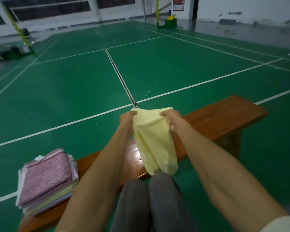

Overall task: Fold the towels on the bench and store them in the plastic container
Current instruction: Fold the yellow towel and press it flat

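A green sports court floor (74,81) with white lines fills most of the view. A long brown wooden bench (216,118) runs across it from lower left to upper right, in front of a seated person whose grey-trousered knees (151,198) show at the bottom. On the bench's left end sits a stack of folded towels (47,181), a pink one on top. Both bare arms reach forward. The left hand (128,117) and right hand (172,120) are raised above the bench, close together, each pinching a top corner of a pale yellow towel (153,139). The towel hangs down between the hands, bunched, its lower end reaching the knees.
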